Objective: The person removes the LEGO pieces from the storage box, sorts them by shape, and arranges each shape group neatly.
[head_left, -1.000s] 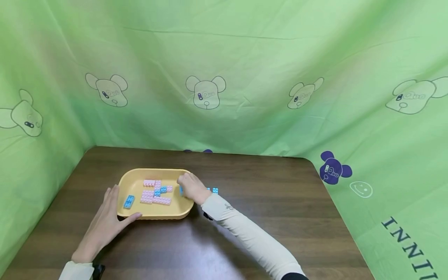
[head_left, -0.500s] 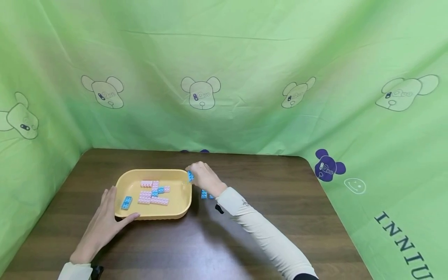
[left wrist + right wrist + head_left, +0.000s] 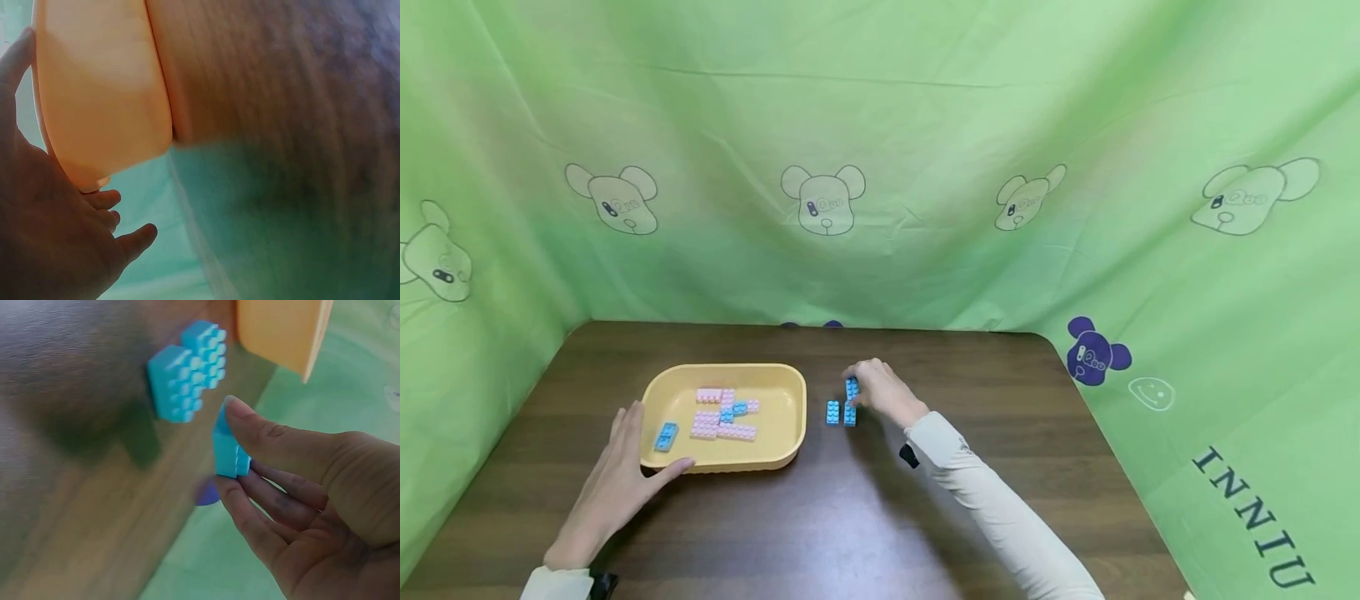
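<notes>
A yellow tray point(image 3: 775, 446) stands on the left of the table with pink toy bricks point(image 3: 737, 432) and a few blue ones in it. My left hand point(image 3: 613, 483) rests against its near left corner, fingers straight along the side and thumb at the front rim. To the right of the tray, my right hand point(image 3: 887, 393) pinches a blue toy brick point(image 3: 225, 453) between thumb and fingers. Two more blue bricks, one point(image 3: 832, 412) nearer the tray and the other point(image 3: 849, 415) beside it, lie studs up on the table, just in front of the held one.
Inside the tray, a separate blue brick point(image 3: 666, 437) lies at the left end. The brown wooden table point(image 3: 880, 517) runs back to a green curtain point(image 3: 910, 275) printed with bear heads, which also hangs at both sides.
My right hand has lifted the blue brick from the tray's right end, over the rim, and carried it right to beside the two table bricks. My left hand has stayed at the tray.
</notes>
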A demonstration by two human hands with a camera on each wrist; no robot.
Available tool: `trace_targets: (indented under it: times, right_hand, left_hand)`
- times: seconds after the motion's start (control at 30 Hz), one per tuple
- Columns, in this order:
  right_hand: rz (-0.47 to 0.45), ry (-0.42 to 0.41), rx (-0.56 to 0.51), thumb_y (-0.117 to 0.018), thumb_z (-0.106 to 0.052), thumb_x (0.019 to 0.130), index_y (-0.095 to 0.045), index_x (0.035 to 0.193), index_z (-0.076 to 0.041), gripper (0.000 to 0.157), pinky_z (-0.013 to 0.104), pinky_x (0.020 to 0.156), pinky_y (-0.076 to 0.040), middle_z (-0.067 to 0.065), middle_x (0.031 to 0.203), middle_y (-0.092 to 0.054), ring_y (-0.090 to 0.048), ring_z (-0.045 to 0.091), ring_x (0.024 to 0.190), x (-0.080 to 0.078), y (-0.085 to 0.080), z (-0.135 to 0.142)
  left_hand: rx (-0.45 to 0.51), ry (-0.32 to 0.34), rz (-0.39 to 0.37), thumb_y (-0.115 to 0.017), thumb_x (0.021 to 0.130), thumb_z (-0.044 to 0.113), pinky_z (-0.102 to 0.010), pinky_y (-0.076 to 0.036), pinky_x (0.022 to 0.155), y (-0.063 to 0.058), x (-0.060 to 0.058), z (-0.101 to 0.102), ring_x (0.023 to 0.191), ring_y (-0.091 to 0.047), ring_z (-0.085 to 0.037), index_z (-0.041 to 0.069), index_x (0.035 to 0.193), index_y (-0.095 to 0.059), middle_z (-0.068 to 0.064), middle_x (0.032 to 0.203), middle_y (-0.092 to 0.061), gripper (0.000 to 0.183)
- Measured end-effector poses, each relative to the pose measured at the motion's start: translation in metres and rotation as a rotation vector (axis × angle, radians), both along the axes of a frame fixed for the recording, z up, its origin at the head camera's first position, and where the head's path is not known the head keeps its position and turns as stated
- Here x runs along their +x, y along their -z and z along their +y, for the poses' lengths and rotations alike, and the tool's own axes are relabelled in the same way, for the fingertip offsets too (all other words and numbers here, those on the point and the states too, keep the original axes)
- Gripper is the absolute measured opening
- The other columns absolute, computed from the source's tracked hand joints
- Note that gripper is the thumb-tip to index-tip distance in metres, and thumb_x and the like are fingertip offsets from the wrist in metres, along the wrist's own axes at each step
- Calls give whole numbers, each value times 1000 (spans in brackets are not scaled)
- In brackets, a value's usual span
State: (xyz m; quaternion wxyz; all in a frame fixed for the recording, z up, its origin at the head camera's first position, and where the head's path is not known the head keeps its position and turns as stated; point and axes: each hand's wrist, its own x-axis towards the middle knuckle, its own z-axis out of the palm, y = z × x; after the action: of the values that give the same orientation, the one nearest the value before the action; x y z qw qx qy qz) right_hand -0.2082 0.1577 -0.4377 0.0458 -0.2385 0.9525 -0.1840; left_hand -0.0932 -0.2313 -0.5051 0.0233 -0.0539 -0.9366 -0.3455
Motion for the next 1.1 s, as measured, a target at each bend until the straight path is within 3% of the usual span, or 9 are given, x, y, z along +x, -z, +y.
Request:
trace_targets:
  times: [0.1, 0.2, 0.47, 0.87, 1.1]
  right_hand:
    - [-31, 54, -8, -91, 0, 80, -77, 114, 5, 38, 39, 80, -59, 15, 106, -77, -69, 21, 86, 3, 7, 10]
    - [-43, 94, -6, -93, -1, 77, -78, 111, 3, 37, 43, 86, -60, 14, 106, -78, -72, 27, 93, 5, 15, 17]
    - [-54, 80, 7, -97, -3, 73, -78, 102, 0, 34, 43, 85, -60, 13, 101, -78, -73, 29, 93, 9, 34, 25]
    - [-19, 67, 7, -98, -1, 71, -76, 102, 2, 37, 42, 84, -61, 12, 99, -76, -72, 28, 91, 12, 38, 22]
    - [-58, 78, 16, -98, -6, 72, -76, 111, 1, 45, 43, 87, -60, 15, 107, -77, -72, 29, 96, 11, 37, 23]
  left_hand:
    - [1, -1, 6, -75, 95, 56, -81, -15, 115, 0, -1, 0, 159, 6, -50, -2, 167, 6, -33, 172, 0, 123]
    - [4, -2, 17, -76, 94, 56, -81, -16, 115, 0, -1, 0, 159, 4, -50, -1, 168, 5, -33, 172, -1, 123]
    - [4, 0, 6, -76, 95, 56, -81, -15, 115, 0, 2, -1, 159, 6, -49, -1, 167, 6, -32, 172, 1, 123]
    - [9, -10, 13, -76, 93, 57, -81, -17, 114, 1, -1, -1, 159, 4, -50, -1, 168, 5, -32, 173, -1, 125]
    - [14, -6, 14, -77, 93, 57, -81, -16, 114, 1, -1, -1, 159, 3, -50, -1, 168, 5, -32, 173, -1, 125]
